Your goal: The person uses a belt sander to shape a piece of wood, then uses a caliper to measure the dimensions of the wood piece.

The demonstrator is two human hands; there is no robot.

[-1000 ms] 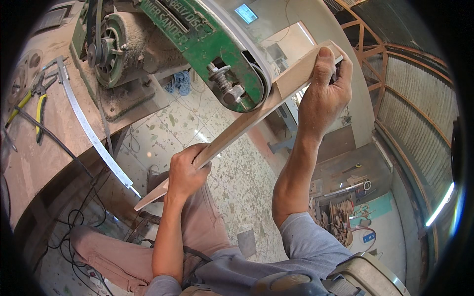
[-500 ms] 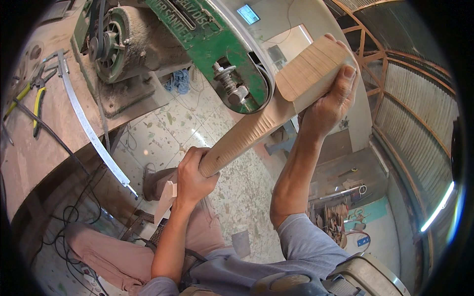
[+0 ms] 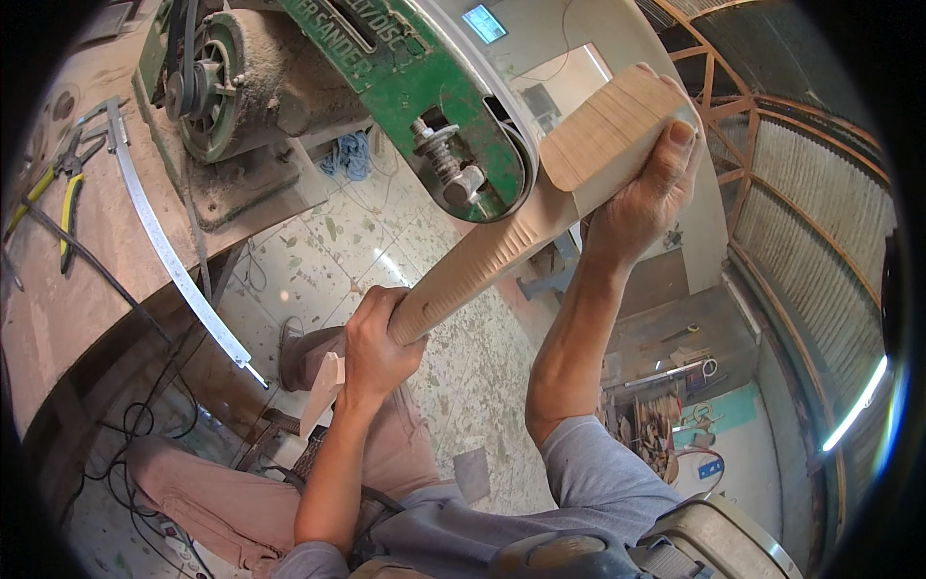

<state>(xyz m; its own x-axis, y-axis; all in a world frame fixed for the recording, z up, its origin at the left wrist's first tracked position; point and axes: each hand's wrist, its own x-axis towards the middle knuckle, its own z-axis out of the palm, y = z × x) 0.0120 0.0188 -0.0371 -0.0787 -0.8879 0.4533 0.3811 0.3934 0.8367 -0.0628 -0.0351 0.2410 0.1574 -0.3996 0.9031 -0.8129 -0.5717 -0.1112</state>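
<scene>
A long piece of shaped wood (image 3: 473,265) slants across the middle, with a thick block (image 3: 612,125) at its upper right end and ridged tool marks along its shaft. My right hand (image 3: 651,188) grips the block end, thumb along its side. Around the lower left of the shaft my left hand (image 3: 378,338) is closed. Beside that wrist shows a pale pointed wooden part (image 3: 323,391); whether it joins the same piece I cannot tell. The wood lies against the rounded belt end of a green belt sander (image 3: 434,125); the exact contact is partly hidden.
On the wooden bench (image 3: 58,309) at left lie yellow-handled pliers (image 3: 69,198) and a metal caliper (image 3: 174,241) jutting past its edge. A dusty motor (image 3: 270,87) stands behind. Black cables (image 3: 135,434) trail below, and a blue cloth (image 3: 349,156) lies beyond the bench.
Both hands keep their grip and the wood stays almost in place at the sander. The view has shifted very slightly.
</scene>
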